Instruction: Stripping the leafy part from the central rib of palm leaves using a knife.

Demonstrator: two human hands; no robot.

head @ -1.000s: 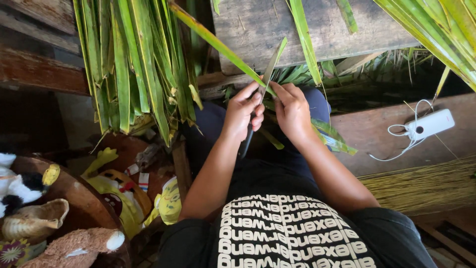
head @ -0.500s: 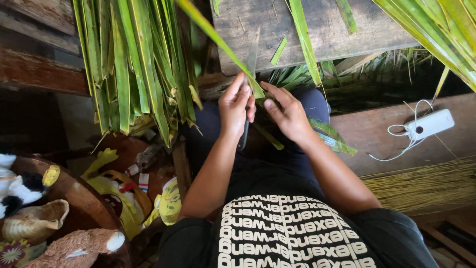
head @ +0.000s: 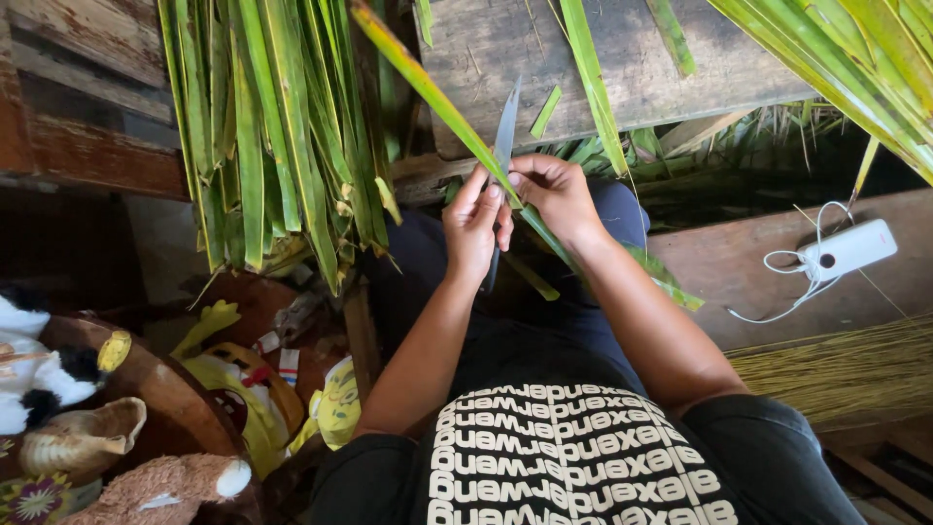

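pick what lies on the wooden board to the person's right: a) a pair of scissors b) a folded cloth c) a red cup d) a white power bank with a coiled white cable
d: a white power bank with its white cable looped beside it lies on the brown wooden board, right of the right hand.

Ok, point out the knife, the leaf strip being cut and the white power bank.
knife [head: 505, 126], head view, on the bare blade above the hands.
leaf strip [head: 428, 87], head view, mid-length of the strip.
white power bank [head: 855, 248], head view, centre of its casing.
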